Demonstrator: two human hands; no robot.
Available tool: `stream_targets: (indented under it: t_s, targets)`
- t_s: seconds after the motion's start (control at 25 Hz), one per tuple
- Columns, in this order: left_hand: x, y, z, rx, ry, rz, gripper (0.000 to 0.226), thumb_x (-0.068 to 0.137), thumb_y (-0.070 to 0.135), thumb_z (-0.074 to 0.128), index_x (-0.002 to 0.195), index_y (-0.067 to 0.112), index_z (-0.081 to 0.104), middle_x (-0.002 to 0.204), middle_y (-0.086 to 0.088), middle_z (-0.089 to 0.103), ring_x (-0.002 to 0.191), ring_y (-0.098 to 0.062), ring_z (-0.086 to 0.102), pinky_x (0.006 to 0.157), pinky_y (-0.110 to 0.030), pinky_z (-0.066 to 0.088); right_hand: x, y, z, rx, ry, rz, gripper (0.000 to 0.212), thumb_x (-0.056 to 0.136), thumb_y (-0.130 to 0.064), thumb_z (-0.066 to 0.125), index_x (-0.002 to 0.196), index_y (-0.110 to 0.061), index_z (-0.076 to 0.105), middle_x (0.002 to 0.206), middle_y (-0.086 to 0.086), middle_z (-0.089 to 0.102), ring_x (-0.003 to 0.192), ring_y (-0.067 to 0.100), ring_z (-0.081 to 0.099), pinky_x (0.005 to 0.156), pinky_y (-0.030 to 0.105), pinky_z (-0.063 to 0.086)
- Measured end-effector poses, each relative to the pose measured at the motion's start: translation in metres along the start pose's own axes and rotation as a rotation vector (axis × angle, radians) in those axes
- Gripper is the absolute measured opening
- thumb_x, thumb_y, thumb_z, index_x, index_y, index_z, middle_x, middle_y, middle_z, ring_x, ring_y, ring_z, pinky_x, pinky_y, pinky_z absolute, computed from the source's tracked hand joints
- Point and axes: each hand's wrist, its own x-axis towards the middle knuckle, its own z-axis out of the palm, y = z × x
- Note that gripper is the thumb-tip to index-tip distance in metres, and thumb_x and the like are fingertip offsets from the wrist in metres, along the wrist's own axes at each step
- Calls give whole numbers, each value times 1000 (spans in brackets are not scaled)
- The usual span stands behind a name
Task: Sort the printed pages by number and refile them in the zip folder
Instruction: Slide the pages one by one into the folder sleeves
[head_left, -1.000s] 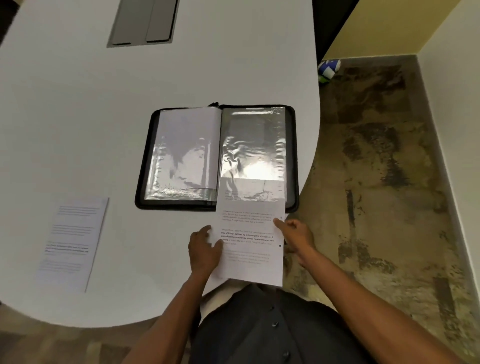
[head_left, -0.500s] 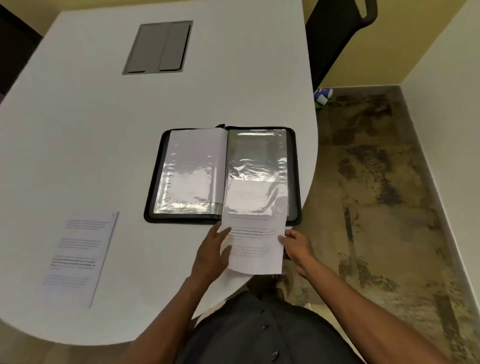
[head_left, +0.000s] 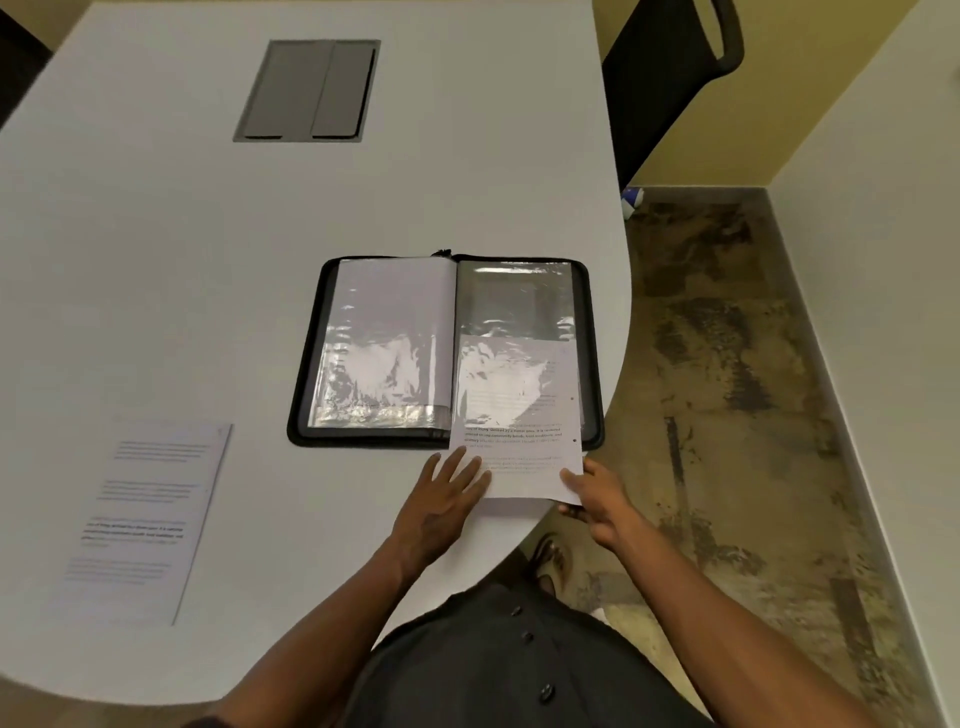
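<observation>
A black zip folder (head_left: 306, 364) lies open on the white table (head_left: 208, 260), its clear plastic sleeves showing. A printed page (head_left: 524, 467) is partly inside the right-hand sleeve (head_left: 514, 312), with its lower part sticking out toward me. My left hand (head_left: 441, 504) lies flat with straight fingers on the page's lower left edge. My right hand (head_left: 592, 499) pinches the page's lower right corner, thumb on top. The left sleeve holds a white page (head_left: 395, 306). Another printed page (head_left: 145, 514) lies loose on the table at the left.
A grey hatch (head_left: 306, 91) is set into the table farther back. The table's curved edge runs just right of the folder. A black chair (head_left: 670, 67) stands beyond it, and a small blue and white object (head_left: 632, 198) lies on the stained floor.
The page has slid farther up into the right sleeve, and both hands moved forward with it. The camera tilted up, showing more of the table and the chair.
</observation>
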Motion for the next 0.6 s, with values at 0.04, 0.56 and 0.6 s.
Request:
stream_targets:
  t_s: [0.04,0.56,0.6]
  targets:
    - [6,-2,-5,8,22,-8,60,81,9,75,137,17,55,143,-11,54,137,-37,46,112,-53,31,1,-7,0,27,5,-2,31,100,-11,58,131,-11,57,112,6,70,94,23,67,63,32,55]
    - [40,-21,-9,-87,-32,27,64,102,58,24,142,17,51,152,-11,45,141,-32,40,114,-52,32,1,5,14,185,67,58,30,101,-9,56,131,-8,53,110,10,70,82,22,76,64,32,59]
    - [43,-23,-12,-102,-14,27,66,101,59,21,143,16,51,153,-11,43,141,-32,38,114,-52,33,2,-1,14,211,57,59,29,102,-9,55,131,-9,53,111,10,69,84,23,75,67,33,59]
